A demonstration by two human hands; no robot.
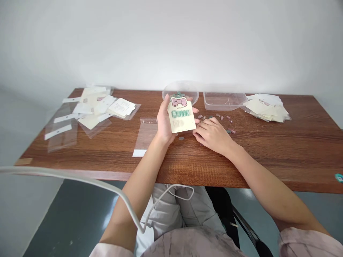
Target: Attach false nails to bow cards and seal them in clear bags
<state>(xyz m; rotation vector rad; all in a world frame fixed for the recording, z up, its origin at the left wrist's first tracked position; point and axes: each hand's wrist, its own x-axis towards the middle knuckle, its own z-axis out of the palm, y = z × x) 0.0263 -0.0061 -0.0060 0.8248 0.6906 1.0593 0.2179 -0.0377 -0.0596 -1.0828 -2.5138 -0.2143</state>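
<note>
- Brown wood-grain tabletop (289,150) is stretching across the view, and its far edge is standing near a plain white wall (171,43).
- Left hand (164,123) is grasping a cream backing card (182,116) and is holding it up, a little tilted, over the middle of the table.
- This card is showing a pink bow print (178,102) and a row of green press-on nails (180,114). One green piece is showing above its top edge, but it is too blurred to tell what it is.
- Right hand (211,135) is resting on the wood with relaxed fingers, not grasping anything, just beside small loose press-on nails (214,119).
- Round clear plastic container (180,89) is sitting behind the card, and a rectangular clear plastic tray (224,101) is sitting beside it.
- Cream cards (265,107) are lying in a pile at the right side, and clear plastic bags (93,109) are lying spread with more cards at the left side.
- One clear plastic bag (146,135) is lying alone beside the left hand.
- White cable (80,176) is hanging in front of the table edge, and grey floor (75,210) is showing below.
</note>
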